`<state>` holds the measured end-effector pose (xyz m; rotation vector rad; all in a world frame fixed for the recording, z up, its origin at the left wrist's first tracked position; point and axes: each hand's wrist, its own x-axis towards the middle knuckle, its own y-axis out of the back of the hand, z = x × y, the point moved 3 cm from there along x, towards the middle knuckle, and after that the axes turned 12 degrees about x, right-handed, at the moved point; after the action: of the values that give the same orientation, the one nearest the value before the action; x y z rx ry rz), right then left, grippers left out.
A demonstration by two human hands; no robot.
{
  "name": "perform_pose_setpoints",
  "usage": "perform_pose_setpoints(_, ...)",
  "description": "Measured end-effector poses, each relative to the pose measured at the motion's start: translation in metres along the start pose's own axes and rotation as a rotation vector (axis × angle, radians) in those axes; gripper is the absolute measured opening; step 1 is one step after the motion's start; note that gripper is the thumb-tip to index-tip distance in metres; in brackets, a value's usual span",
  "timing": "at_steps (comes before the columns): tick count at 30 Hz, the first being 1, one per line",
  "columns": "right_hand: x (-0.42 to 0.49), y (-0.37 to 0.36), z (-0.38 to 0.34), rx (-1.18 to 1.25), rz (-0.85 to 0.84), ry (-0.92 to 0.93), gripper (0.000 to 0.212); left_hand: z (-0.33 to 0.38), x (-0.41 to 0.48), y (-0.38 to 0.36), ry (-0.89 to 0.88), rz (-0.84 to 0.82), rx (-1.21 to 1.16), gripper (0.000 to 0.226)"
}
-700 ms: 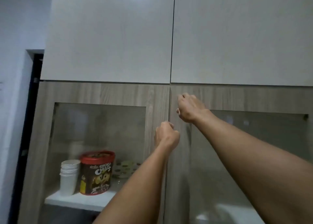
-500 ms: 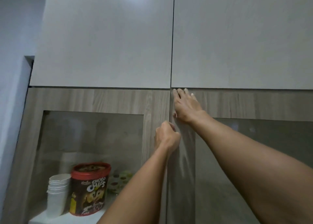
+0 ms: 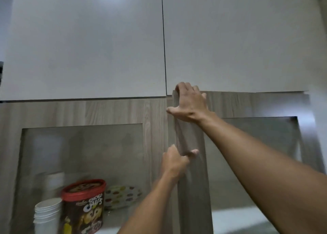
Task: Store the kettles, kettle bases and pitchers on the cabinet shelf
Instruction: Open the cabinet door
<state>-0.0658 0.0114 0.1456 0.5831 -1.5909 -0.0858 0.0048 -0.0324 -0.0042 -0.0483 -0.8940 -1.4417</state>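
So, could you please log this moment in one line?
right glass door: ajar | right hand: grips its top corner | left hand: grips its edge | left door: closed

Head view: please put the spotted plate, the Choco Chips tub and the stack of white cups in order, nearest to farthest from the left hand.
1. Spotted plate, down and left of the left hand.
2. Choco Chips tub, farther left.
3. Stack of white cups, leftmost and lowest.

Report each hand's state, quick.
Left hand: pinches the free edge of the right cabinet door, thumb on its face.
Right hand: grips the same door's top corner, fingertips hooked over it.
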Motion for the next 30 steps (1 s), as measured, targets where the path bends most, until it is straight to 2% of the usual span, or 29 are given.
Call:
perform_pose_setpoints(2,-0.027,0.016,-0.008,0.062,0.095,-0.014,0.075,0.002,-0.035,-0.007,-0.051,0.002,-0.08,0.053)
perform_pose_setpoints(5,-0.08,0.036,-0.01,0.084,0.01,-0.156,0.104,0.01,-0.09,-0.015,-0.051,0.067,-0.107,0.06)
perform_pose_setpoints(7,-0.113,0.054,-0.007,0.081,-0.036,-0.319,0.105,0.018,-0.12,-0.016,-0.088,0.075,-0.14,0.051)
perform_pose_setpoints(10,-0.134,0.09,-0.019,-0.002,0.051,-0.476,0.08,0.039,-0.155,-0.012,-0.201,0.061,-0.148,0.03)
perform_pose_setpoints(13,-0.138,0.129,-0.043,-0.119,0.091,-0.477,0.031,0.063,-0.186,-0.011,-0.325,0.067,-0.131,0.032)
perform_pose_setpoints(14,-0.141,0.144,-0.051,-0.143,0.081,-0.475,0.025,0.071,-0.196,-0.01,-0.358,0.062,-0.122,0.03)
perform_pose_setpoints(16,-0.15,0.173,-0.061,-0.207,0.08,-0.482,0.029,0.086,-0.213,-0.008,-0.43,0.04,-0.124,0.024)
perform_pose_setpoints(19,-0.166,0.214,-0.062,-0.291,0.134,-0.519,0.023,0.114,-0.238,-0.011,-0.542,0.006,-0.153,0.021)
perform_pose_setpoints(26,-0.211,0.312,-0.036,-0.282,0.269,-0.612,0.014,0.181,-0.302,-0.074,-0.626,-0.138,-0.357,0.051)
perform_pose_setpoints(27,-0.218,0.327,-0.028,-0.28,0.309,-0.615,0.011,0.191,-0.312,-0.085,-0.652,-0.196,-0.389,0.058)
perform_pose_setpoints(30,-0.238,0.372,-0.002,-0.326,0.412,-0.65,0.023,0.226,-0.337,-0.116,-0.661,-0.469,-0.513,0.094)
